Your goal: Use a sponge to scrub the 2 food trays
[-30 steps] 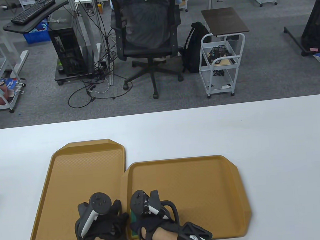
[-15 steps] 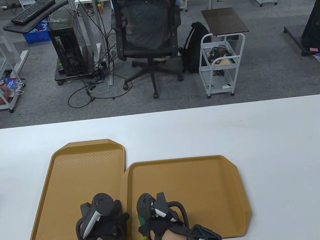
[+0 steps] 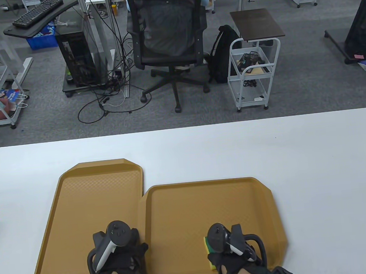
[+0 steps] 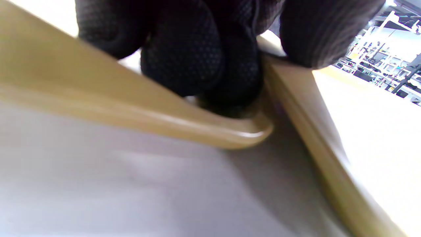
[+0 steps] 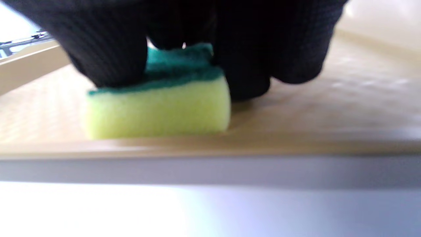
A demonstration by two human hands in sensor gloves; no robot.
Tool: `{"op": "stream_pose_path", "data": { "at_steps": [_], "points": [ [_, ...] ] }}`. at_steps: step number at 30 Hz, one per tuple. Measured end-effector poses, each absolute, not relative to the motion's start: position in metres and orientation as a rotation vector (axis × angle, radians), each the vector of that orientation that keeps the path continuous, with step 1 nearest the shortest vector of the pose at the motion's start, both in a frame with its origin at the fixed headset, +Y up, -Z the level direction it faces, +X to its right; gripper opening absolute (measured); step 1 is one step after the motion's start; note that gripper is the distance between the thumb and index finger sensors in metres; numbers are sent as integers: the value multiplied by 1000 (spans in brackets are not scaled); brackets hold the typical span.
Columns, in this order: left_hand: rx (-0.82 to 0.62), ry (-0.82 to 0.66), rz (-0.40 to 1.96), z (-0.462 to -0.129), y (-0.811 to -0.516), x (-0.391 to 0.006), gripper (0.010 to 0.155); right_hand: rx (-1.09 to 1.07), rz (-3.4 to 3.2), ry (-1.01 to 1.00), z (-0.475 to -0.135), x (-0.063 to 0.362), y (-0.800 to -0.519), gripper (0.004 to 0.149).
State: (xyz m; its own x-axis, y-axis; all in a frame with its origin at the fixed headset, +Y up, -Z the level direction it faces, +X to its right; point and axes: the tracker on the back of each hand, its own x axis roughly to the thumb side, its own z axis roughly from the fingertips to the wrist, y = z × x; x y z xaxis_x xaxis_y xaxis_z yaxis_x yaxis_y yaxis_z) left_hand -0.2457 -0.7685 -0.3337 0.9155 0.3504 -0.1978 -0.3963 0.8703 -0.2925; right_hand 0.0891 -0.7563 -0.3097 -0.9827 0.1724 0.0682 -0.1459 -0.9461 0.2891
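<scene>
Two tan food trays lie side by side on the white table: the left tray and the right tray. My right hand grips a yellow sponge with a green scouring top and presses it on the right tray's floor near the front rim. In the right wrist view the fingers curl over the sponge, yellow side down on the tray. My left hand rests on the left tray's near right corner. Its fingertips press just inside the rim.
The right tray's edge lies close beside the left hand. The white table stretches to the right and behind the trays. Past its far edge stand an office chair, a white cart and desks.
My right hand has slid the sponge to the right along the right tray's front part, from its near left corner towards the middle. The left hand has stayed put.
</scene>
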Motion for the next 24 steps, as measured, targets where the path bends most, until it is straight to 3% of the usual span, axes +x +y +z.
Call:
{"op": "stream_pose_path", "data": {
  "at_steps": [10, 16, 24],
  "points": [
    [-334, 140, 388, -333, -769, -245, 71, -23, 3052, 305, -296, 154, -754, 66],
    [-333, 140, 388, -333, -769, -245, 70, -21, 3050, 224, -294, 158, -755, 64],
    [-332, 138, 390, -333, -769, -245, 70, -82, 3012, 198, -332, 157, -757, 63]
  ]
}}
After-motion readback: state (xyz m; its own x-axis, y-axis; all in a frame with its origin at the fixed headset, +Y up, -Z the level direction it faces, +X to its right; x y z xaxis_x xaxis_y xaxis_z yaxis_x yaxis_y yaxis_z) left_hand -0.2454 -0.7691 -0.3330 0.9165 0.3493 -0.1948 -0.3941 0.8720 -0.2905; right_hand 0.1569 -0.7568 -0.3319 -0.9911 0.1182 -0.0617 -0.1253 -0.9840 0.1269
